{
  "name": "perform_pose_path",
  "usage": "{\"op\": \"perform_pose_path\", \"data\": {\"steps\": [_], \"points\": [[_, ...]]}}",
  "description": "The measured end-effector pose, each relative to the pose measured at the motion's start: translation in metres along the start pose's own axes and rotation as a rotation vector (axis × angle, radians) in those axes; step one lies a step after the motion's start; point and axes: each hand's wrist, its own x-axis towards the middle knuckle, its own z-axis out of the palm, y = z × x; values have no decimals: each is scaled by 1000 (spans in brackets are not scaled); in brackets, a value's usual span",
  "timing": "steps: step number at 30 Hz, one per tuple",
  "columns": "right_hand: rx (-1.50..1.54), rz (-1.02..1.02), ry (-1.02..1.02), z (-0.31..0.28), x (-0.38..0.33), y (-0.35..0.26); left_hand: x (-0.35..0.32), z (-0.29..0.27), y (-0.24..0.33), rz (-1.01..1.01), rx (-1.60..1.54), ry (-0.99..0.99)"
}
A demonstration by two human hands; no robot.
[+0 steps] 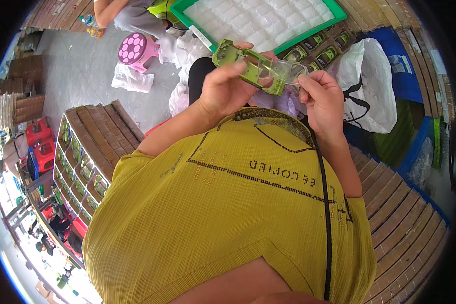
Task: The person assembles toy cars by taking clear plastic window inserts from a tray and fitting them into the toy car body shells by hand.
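My left hand (227,86) grips a flat olive-green plastic frame part (238,60) with cut-outs, held up in front of my chest. My right hand (323,99) pinches a clear transparent plastic piece (288,71) that lies against the right end of the green part. Both hands are raised above my yellow shirt (228,213). A green tray (334,11) lined with a white moulded insert sits just beyond the hands.
Stacks of brown cardboard trays holding green parts stand at my left (93,147) and right (405,228). A white plastic bag (372,86) lies at right. A pink stool (134,49) and another seated person (131,15) are on the grey floor ahead.
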Motion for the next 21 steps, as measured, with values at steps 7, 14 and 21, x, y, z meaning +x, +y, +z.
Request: {"op": "perform_pose_path", "data": {"steps": [7, 14, 21], "points": [[-51, -3, 42, -2, -1, 2, 0, 8, 4, -88, 45, 342], [-92, -41, 23, -2, -3, 1, -2, -1, 1, 2, 308, 432], [-152, -40, 18, -6, -3, 3, -16, -15, -1, -222, 342, 407]]}}
